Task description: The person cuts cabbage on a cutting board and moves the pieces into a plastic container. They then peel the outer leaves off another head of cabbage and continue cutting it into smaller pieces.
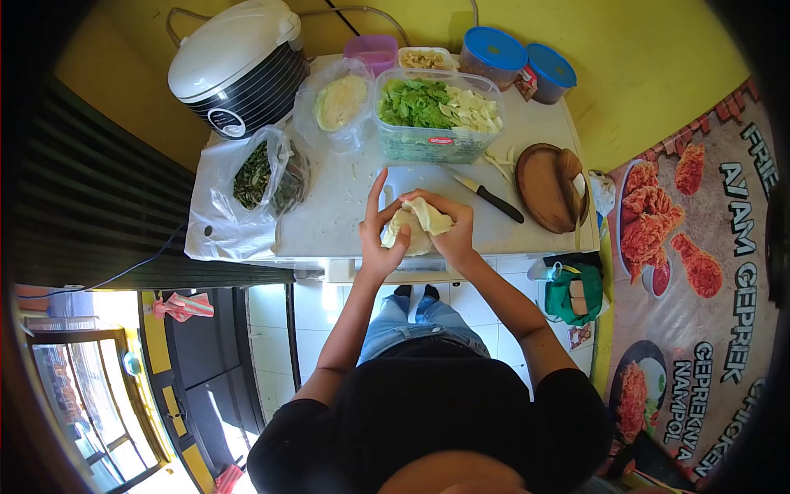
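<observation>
Both my hands are at the table's front edge, around a pale piece of cabbage (428, 216). My left hand (380, 247) has its thumb pressed on the cabbage and its index finger pointing up. From the other side, my right hand (455, 239) wraps its fingers over a folded leaf. Just beyond them a knife (499, 204) with a black handle lies on the table. Behind it stands a clear plastic container (436, 146) with chopped green leaves (414, 103) and cut pale cabbage (475, 111).
A rice cooker (234, 70) stands at the back left, near a bagged cabbage (341, 103) and a plastic bag (218, 210) of dark greens. Blue-lidded tubs (495, 48) are at the back. A wooden mortar (541, 193) sits right; a green bag (573, 292) is below.
</observation>
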Available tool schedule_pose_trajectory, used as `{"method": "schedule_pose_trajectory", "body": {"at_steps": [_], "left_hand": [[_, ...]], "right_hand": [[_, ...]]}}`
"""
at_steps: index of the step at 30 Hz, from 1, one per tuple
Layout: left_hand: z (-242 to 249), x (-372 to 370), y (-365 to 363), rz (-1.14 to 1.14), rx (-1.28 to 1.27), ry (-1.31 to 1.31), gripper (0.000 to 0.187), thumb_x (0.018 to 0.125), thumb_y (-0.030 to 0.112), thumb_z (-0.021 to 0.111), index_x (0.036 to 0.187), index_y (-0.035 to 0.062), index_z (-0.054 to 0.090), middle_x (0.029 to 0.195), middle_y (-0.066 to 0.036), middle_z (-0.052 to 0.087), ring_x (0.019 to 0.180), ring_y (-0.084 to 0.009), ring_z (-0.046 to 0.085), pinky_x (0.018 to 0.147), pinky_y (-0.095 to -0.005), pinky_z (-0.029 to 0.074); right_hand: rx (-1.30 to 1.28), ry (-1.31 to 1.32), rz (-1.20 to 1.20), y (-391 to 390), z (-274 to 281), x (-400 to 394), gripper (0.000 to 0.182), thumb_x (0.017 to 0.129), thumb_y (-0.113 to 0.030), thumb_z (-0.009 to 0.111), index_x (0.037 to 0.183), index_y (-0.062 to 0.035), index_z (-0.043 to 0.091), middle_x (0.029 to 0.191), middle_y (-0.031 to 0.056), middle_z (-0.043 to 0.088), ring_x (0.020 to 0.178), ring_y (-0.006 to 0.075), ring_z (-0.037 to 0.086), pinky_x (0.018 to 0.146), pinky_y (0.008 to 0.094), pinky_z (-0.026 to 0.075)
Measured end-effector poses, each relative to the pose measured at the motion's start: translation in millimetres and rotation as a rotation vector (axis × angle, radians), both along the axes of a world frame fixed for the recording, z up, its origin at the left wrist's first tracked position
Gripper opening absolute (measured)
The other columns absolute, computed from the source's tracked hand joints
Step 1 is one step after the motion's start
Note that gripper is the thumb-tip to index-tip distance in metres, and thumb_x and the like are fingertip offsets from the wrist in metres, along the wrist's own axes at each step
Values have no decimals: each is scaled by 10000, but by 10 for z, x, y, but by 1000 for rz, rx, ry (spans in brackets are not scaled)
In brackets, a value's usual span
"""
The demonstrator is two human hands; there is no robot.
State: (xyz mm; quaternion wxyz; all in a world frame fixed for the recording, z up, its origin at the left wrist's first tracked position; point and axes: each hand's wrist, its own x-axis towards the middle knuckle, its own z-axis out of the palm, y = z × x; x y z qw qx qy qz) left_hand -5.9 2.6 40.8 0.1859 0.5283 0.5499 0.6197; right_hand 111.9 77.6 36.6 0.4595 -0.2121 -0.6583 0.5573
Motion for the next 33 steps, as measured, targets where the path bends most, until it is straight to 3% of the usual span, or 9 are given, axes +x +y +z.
{"method": "schedule_pose_trajectory", "body": {"at_steps": [4, 5, 7, 12, 19, 21, 22, 28, 33], "left_hand": [[-38, 48, 4, -29, -59, -142, 829, 873, 525, 522, 1393, -99, 355, 1510, -189, 315, 1268, -276, 485, 1015, -385, 405], [-118, 49, 14, -61, 36, -184, 798, 857, 436, 545, 1425, -65, 294, 1389, -240, 433, 1201, -292, 542, 997, -376, 423], [-206, 71, 24, -92, 128, -228, 797, 842, 348, 568, 1458, -32, 234, 1269, -292, 552, 1134, -308, 599, 979, -368, 442], [-230, -6, -26, -116, 134, -458, 808, 902, 522, 470, 1426, -64, 281, 1139, -234, 614, 1100, -305, 586, 955, -375, 452], [-315, -257, 36, -10, 208, -640, 736, 912, 516, 380, 1368, -61, 374, 1063, -249, 623, 1017, -326, 603, 928, -420, 467], [-222, -365, -14, 35, 270, -724, 699, 904, 495, 313, 1347, -41, 387, 1031, -255, 624, 1016, -354, 596, 924, -437, 470], [-171, -425, -38, 96, 218, -732, 684, 886, 488, 241, 1322, -10, 412, 1033, -266, 615, 1046, -396, 580, 939, -501, 444], [-46, -569, -44, 150, 236, -853, 613, 914, 438, 255, 1272, -18, 457, 1051, -257, 626, 1038, -362, 599, 931, -445, 466], [24, -451, 20, 184, 140, -994, 552, 963, 408, 251, 1232, -9, 492, 1105, -218, 629, 1044, -286, 605, 919, -383, 479]], "right_hand": [[-282, 145, -77, -47, -6, -101, 229, 945, -167, 600, 1002, 51, 639, 929, 158, 689, 847, 173, 668, 782, 315, 548], [-287, 142, -78, -6, 6, -100, 229, 945, -167, 600, 1002, 51, 639, 929, 158, 689, 847, 173, 668, 782, 315, 548], [-805, 259, -163, 81, 114, -96, 398, 937, -358, 608, 1026, 30, 596, 848, 156, 675, 757, 190, 683, 722, 327, 568], [-738, 221, -119, 39, 134, -203, 476, 923, -428, 601, 1130, 0, 568, 828, 129, 658, 712, 171, 672, 705, 325, 566], [-417, 174, -56, 316, 207, -36, 519, 885, -187, 686, 1342, -63, 472, 1115, 86, 594, 970, 148, 605, 843, 290, 495], [14, -40, -87, 376, 111, -7, 558, 864, -199, 710, 1342, -49, 465, 1207, 98, 533, 1100, 159, 536, 933, 338, 454], [-39, -156, -18, 369, 129, 34, 636, 826, -253, 748, 1354, -57, 453, 1255, 129, 498, 1186, 227, 483, 991, 383, 408], [634, -773, -151, 475, -39, 48, 824, 702, -332, 829, 1393, -125, 432, 1327, 196, 425, 1222, 359, 425, 1026, 464, 356], [604, -489, 65, 225, 289, -93, 853, 660, -350, 851, 1384, -135, 453, 1374, 185, 417, 1272, 353, 406, 1039, 477, 356]]}}
